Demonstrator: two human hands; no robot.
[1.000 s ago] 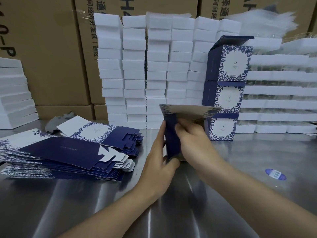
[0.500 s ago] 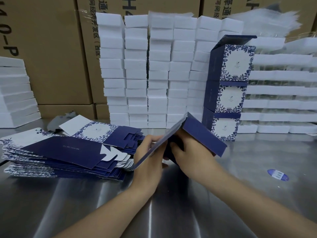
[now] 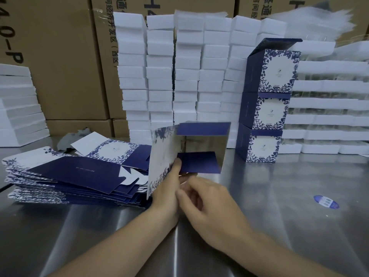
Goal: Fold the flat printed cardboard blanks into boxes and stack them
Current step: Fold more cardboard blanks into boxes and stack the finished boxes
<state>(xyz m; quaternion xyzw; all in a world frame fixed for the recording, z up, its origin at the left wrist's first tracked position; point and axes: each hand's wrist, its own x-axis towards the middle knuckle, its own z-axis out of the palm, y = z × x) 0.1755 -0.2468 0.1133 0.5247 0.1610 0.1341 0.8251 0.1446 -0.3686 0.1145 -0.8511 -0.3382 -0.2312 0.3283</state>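
**Half-Opened Box Held Upright Over the Steel Table**

The left hand [image 3: 166,189] holds a partly opened box [image 3: 162,154] in the middle of the view, above the metal table [image 3: 279,226]. Its thumb presses on the lower dark blue flap [image 3: 199,162], and its other fingers are hidden behind the white, floral-printed side panel. The box is open towards the camera. A second blue flap [image 3: 203,128] juts out across its top, and a bare inner wall shows between the two flaps.

The right hand [image 3: 208,204] sits just below the box, close against the left hand. Its fingers are loosely bent and grip nothing visible. Whether its fingertips touch the box's lower edge cannot be told, as that spot is blurred.

To the left, a fanned pile of flat blanks [image 3: 69,176] lies on the table. To the right, three finished boxes [image 3: 265,110] stand stacked in a column, and the top one has its lid flap raised.

Behind them, columns of white foam blocks [image 3: 159,76] stand in front of brown cartons [image 3: 63,56]. Layered white trays [image 3: 329,104] fill the right side. A blue oval sticker [image 3: 326,201] lies on the table, well apart from the hands.
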